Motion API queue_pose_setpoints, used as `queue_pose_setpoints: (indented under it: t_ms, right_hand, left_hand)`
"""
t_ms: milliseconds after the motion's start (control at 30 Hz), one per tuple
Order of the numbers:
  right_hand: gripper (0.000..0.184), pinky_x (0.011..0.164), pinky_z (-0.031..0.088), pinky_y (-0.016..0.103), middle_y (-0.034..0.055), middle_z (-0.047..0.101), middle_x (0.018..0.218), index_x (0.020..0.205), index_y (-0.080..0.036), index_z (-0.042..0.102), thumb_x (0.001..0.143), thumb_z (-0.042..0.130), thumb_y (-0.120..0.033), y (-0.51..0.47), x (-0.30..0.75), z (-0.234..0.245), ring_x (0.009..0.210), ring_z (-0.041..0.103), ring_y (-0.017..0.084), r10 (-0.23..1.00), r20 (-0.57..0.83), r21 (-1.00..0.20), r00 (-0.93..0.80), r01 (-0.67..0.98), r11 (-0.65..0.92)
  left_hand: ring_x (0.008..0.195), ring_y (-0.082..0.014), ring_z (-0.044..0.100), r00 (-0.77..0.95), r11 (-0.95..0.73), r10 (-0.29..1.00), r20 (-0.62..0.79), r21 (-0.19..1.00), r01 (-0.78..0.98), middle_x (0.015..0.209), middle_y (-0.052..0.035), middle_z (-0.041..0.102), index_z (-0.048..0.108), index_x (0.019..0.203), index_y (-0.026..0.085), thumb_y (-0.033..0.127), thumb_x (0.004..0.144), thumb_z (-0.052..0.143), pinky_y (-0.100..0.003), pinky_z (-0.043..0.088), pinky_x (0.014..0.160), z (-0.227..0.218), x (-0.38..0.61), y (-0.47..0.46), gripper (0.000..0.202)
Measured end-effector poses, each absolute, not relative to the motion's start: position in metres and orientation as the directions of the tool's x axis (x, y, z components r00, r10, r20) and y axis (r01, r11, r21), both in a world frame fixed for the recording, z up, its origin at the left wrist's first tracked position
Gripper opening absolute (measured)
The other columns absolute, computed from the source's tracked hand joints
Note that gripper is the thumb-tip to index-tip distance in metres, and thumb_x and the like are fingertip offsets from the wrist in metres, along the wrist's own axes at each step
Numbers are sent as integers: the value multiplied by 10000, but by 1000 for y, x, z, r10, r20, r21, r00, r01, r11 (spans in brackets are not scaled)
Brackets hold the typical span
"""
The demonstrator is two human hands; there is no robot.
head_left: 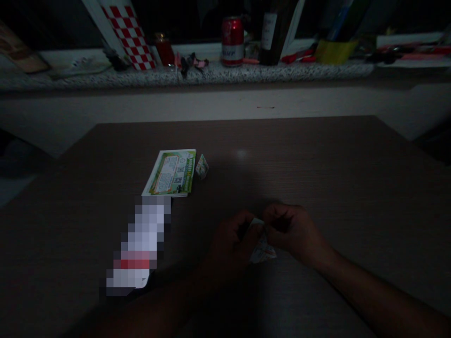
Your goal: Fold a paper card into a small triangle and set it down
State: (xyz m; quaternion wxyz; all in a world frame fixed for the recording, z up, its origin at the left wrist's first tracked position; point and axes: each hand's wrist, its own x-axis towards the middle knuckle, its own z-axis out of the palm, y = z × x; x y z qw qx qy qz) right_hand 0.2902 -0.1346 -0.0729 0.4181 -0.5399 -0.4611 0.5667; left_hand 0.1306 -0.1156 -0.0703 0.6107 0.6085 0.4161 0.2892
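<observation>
Over the front middle of the dark table, my left hand [236,241] pinches a small folded piece of printed paper [263,251] between thumb and fingers. My right hand [291,227] is closed at the paper's upper right edge, its thumb and fingertips pressed together there. The paper is pale with orange and dark print, and part of it is hidden under my fingers. Farther back stands or lies a small folded paper piece [202,167], pale green and white. Just left of it lies a stack of green and white printed leaflets [172,172].
A lit phone-like device [143,244], blurred by pixels, lies left of my hands. Behind the table [317,155], a granite sill [218,75] carries a red can [232,42], a dark bottle [270,37], a checkered red-white container [130,37] and a yellow holder [334,50]. The light is dim.
</observation>
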Motion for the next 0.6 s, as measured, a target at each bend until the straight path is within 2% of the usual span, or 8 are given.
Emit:
queue_pose_setpoints:
  t_ms: [167, 367, 500, 600]
  right_hand:
    - [151, 454, 333, 187, -68, 463, 577, 667, -179, 530, 627, 672, -150, -135, 294, -72, 501, 404, 59, 969, -212, -977, -126, 6, -212]
    - [166, 476, 366, 183, -59, 476, 636, 774, -179, 556, 739, 704, -246, -136, 302, -67, 544, 440, 63, 970, -168, -986, -175, 9, -169]
    - [174, 522, 426, 194, -41, 557, 665, 818, -179, 575, 744, 720, -239, -136, 305, -67, 579, 515, 76, 968, -161, -987, -193, 56, -153]
    - [167, 545, 457, 204, -38, 603, 656, 831, -183, 591, 737, 724, -221, -134, 307, -69, 591, 560, 88, 978, -153, -986, -142, 95, -141]
  left_hand:
    - [641, -105, 525, 459, 143, 867, -196, 979, 148, 709, 14, 578, 609, 806, 150, 355, 872, 571, -203, 408, 569, -71, 130, -115, 218]
    - [581, -106, 535, 334, 275, 906, -261, 961, 4, 670, 18, 579, 603, 796, 153, 424, 788, 648, -208, 444, 531, -68, 133, -111, 275]
    - [581, -113, 560, 267, 286, 924, -273, 958, -7, 662, 18, 595, 595, 774, 157, 412, 769, 667, -208, 456, 522, -68, 131, -107, 264]
    - [644, -129, 608, 291, 250, 924, -246, 968, 26, 724, 9, 630, 601, 847, 164, 360, 789, 658, -220, 488, 564, -69, 127, -105, 211]
